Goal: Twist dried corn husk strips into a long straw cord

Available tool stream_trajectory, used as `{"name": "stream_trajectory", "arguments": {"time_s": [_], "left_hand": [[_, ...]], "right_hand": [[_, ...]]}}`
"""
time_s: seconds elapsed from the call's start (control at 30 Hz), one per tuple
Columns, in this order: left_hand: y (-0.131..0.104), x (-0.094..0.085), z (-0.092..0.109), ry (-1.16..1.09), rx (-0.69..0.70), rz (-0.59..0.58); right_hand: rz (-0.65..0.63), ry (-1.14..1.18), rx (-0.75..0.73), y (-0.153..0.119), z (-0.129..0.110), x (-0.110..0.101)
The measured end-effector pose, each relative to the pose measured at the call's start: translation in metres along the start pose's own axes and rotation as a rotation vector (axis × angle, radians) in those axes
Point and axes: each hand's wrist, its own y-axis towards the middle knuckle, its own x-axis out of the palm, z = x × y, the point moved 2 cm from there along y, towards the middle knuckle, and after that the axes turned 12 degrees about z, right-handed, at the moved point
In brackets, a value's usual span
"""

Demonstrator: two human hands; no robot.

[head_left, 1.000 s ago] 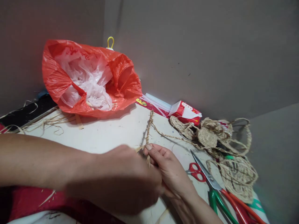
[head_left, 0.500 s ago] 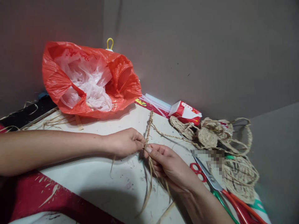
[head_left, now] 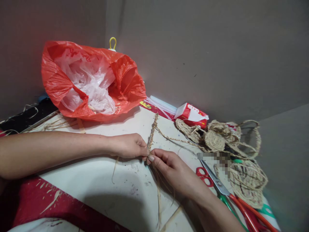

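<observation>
A braided straw cord (head_left: pixel 152 133) stands up from between my two hands in the middle of the table. Its lower end is pinched by my left hand (head_left: pixel 134 145), fingers closed. Just below and to the right, my right hand (head_left: pixel 165 164) grips the same end between thumb and curled fingers. Loose straw strands (head_left: pixel 158 199) hang down under my right hand, and a thin one dangles below my left wrist. From the top of the braid a thinner braided length runs right toward coiled straw pieces (head_left: pixel 214 140). The fingertips partly hide the working end.
A red plastic bag (head_left: pixel 130 77) with white plastic inside stands at the back left. A red tissue pack (head_left: pixel 191 114) lies by the wall. Large scissors (head_left: pixel 220 187) and red-handled scissors (head_left: pixel 204 176) lie at right, beside a flat woven piece (head_left: pixel 248 183).
Both hands have shifted slightly and drawn closer together at the braid's lower end. The hanging strands below my right hand have swung and now hang straighter.
</observation>
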Motion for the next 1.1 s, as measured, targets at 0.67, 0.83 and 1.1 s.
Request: {"name": "stream_trajectory", "arguments": {"time_s": [0.67, 0.83, 1.1], "left_hand": [[-0.006, 0.013, -0.006, -0.238, -0.022, 0.111], [-0.011, 0.015, -0.006, -0.299, -0.12, 0.222], [-0.015, 0.018, -0.002, -0.343, -0.219, 0.162]], "right_hand": [[0.136, -0.192, -0.049, -0.02, -0.014, 0.018], [0.221, -0.602, -0.17, -0.025, -0.013, 0.032], [0.142, -0.563, -0.251, -0.04, -0.006, 0.051]]}}
